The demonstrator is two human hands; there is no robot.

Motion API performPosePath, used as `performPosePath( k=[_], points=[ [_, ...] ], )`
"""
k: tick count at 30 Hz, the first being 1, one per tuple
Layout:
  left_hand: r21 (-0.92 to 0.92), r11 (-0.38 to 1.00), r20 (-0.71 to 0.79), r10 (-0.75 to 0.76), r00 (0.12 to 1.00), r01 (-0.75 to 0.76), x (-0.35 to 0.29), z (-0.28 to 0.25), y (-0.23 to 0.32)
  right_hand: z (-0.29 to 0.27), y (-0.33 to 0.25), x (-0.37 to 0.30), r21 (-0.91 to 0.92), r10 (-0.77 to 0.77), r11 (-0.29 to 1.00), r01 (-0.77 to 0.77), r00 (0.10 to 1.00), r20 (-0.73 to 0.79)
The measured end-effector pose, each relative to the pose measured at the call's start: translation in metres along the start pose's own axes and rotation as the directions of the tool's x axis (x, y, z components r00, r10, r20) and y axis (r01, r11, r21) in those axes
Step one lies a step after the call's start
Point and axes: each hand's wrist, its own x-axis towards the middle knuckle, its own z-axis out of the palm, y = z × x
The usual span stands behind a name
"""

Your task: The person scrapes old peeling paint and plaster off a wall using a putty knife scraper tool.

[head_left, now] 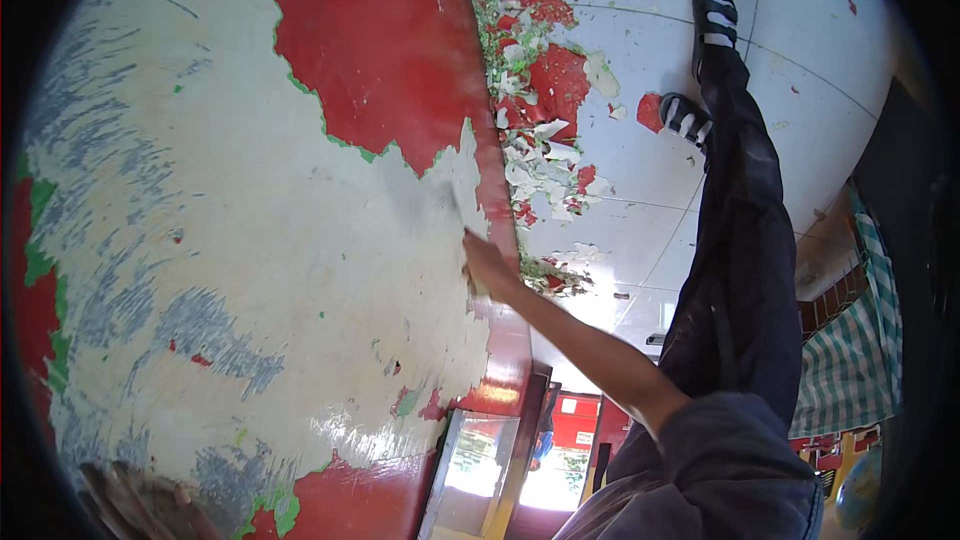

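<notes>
A large panel [330,240] of cream undercoat fills the left side, with ragged red paint [370,50] left on it, edged in green. My right hand [487,268] is closed round a scraper, whose thin blade [455,202] is smeared by motion. The blade lies against the cream surface just below the red patch, near the panel's right edge. At the lower left my left hand [145,505] rests flat on the panel with its fingers spread, partly in the dark rim. It holds nothing that I can see.
Peeled flakes of red, cream and green paint [545,90] litter the pale tiled floor [640,50] along the panel's edge. My legs in dark trousers [735,230] and strapped sandals [714,15] stand on the right. A green checked cloth [850,365] hangs beyond them.
</notes>
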Motion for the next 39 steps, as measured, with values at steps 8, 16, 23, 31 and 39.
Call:
performPosePath(
  k=[8, 16, 23, 31, 39],
  points=[
    [0.083, 0.992, 0.023, 0.089, 0.996, -0.091, -0.005, 0.006, -0.007, 0.022, 0.000, -0.051, -0.030, 0.014, 0.999, -0.013, 1.000, 0.020],
    [-0.041, 0.999, 0.068, -0.030, 0.997, 0.033, -0.018, 0.010, -0.003, 0.105, 0.050, -0.280, -0.304, 0.436, 0.893, -0.333, 0.811, 0.390],
    [-0.363, 0.930, 0.001, -0.064, 0.998, 0.060, -0.015, 0.002, 0.001, -0.004, -0.007, -0.295, -0.728, 0.470, 0.685, -0.030, 0.782, 0.410],
    [-0.513, 0.857, -0.180, -0.160, 0.971, 0.047, -0.024, 0.015, 0.005, -0.184, -0.129, -0.398, -0.538, -0.321, 0.808, 0.240, 0.945, -0.061],
    [-0.953, 0.173, 0.006, -0.810, 0.587, 0.248, -0.131, -0.006, 0.137, -0.216, -0.171, -0.438, -0.972, -0.675, 0.195, 0.131, 0.737, -0.037]
  ],
)
